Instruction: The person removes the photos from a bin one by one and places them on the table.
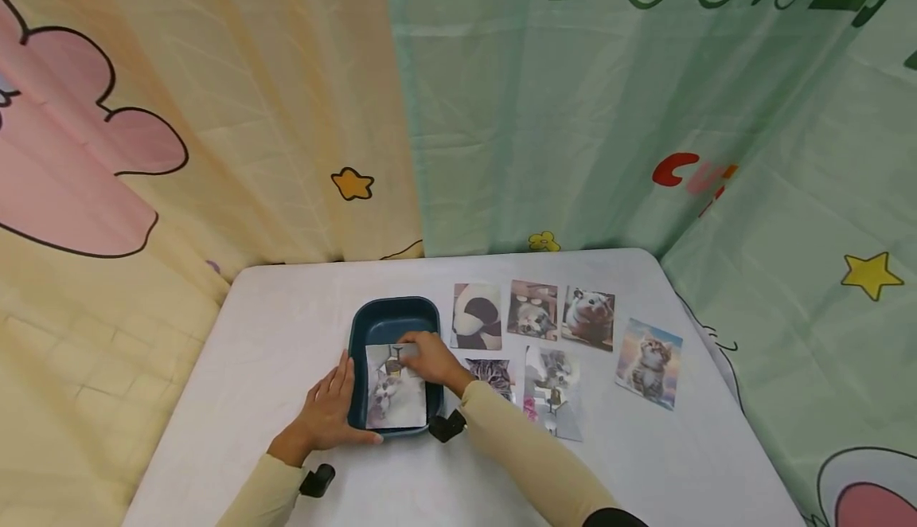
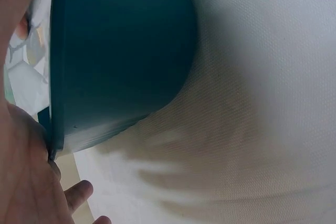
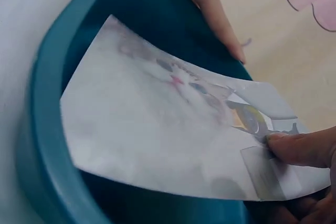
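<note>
A dark teal plastic tray (image 1: 396, 308) stands on the table. My right hand (image 1: 435, 361) pinches a cat photo card (image 1: 396, 400) by its edge, thumb on the picture side. In the right wrist view the card (image 3: 157, 114) bends slightly and lies tilted over the tray's inside, one end near the wall. My left hand (image 1: 329, 409) rests along the tray's left side, fingers straight and thumb at the front edge. The left wrist view shows that palm against the tray's outer wall (image 2: 121, 51).
Right of the tray lie several animal photo cards: a panda-like one (image 1: 477, 318), a hamster card (image 1: 588, 317), a kitten card (image 1: 649, 363), a striped cat card (image 1: 490, 376) partly behind my right arm, and a longer card (image 1: 553, 392). Printed curtains (image 1: 501, 113) hang behind the white table (image 1: 286, 312).
</note>
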`<state>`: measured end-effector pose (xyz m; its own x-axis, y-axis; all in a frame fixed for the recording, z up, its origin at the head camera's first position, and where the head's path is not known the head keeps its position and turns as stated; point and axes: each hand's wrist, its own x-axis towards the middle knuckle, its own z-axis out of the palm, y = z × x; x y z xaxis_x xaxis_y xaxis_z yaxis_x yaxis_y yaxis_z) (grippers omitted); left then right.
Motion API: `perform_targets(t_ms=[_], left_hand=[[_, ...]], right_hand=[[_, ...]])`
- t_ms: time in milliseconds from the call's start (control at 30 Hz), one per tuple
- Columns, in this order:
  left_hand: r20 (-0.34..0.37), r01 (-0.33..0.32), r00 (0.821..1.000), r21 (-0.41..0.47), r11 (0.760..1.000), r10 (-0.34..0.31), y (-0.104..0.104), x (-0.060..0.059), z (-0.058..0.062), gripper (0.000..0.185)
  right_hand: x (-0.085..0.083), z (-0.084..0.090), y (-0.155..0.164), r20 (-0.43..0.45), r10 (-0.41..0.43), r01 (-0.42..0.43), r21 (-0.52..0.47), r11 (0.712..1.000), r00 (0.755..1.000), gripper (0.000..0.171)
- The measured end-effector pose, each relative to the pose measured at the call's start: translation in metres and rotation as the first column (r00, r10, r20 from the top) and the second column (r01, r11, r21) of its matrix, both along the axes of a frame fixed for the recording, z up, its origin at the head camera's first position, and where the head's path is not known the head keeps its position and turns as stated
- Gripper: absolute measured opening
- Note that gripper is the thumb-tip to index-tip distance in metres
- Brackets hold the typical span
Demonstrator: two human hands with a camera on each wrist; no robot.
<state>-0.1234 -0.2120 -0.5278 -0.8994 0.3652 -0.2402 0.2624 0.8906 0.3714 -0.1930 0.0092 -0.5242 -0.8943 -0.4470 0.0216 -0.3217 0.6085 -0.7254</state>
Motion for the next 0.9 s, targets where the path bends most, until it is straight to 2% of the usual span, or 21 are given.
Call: perform_targets(t_ms=[267, 467, 600, 900], left_hand=[[0.011, -0.011, 1.000, 0.007, 1.000, 0.011, 0.000, -0.002, -0.003, 0.139], [0.002, -0.006, 1.000, 0.004, 1.000, 0.006, -0.001, -0.001, -0.005, 0.141], [-0.003, -0.004, 1.000, 0.006, 1.000, 0.004, -0.002, -0.001, -0.005, 0.142], [-0.003, -0.004, 1.000, 0.022, 1.000, 0.004, -0.001, 0.000, -0.002, 0.142]], right_hand=[[-0.004, 0.004, 0.029, 0.047, -0.101, 0.107, -0.152, 0.983, 0.994, 0.025], [-0.005, 0.008, 0.053, 0.072, -0.141, 0.153, -0.189, 0.970, 0.987, 0.025], [-0.005, 0.010, 0.068, 0.122, -0.173, 0.196, -0.212, 0.958, 0.977, 0.026], [0.004, 0.011, 0.121, 0.220, -0.230, 0.288, -0.284, 0.915, 0.948, 0.030]])
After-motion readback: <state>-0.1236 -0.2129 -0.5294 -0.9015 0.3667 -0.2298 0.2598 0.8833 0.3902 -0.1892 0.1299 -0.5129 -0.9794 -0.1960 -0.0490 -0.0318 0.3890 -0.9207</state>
